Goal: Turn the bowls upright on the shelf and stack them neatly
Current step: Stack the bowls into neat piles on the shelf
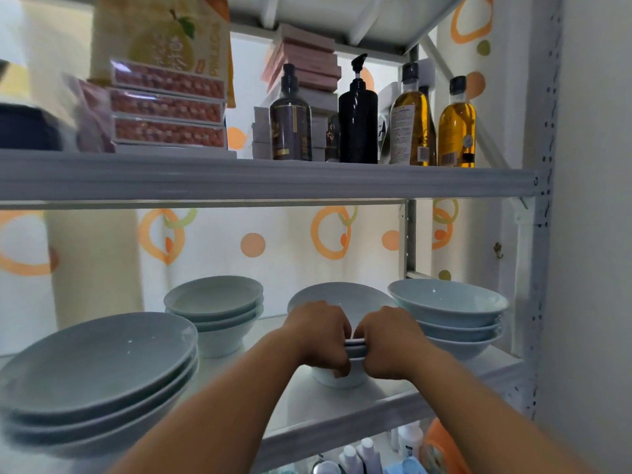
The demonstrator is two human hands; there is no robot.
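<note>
GRIP: left hand (319, 331) and right hand (390, 340) side by side, both clamped over near rim of middle bowl stack (342, 295), upright on shelf (342, 405) | WHY: likely squaring nested rims | AROUND: left bowl stack (215, 309) and right bowl stack (451, 309) flank it, upright; plates (95, 364) farther left | HIDDEN: fingertips, near wall; bowl count unclear

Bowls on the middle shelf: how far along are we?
Done: the right stack, back-left stack and wide front-left stack all sit upright and nested. In hand: the left grip and right grip, both bare hands, hold the near rims of the middle stack, also upright. Left: no upside-down bowl shows, so probably just squaring this stack on the shelf.
</note>
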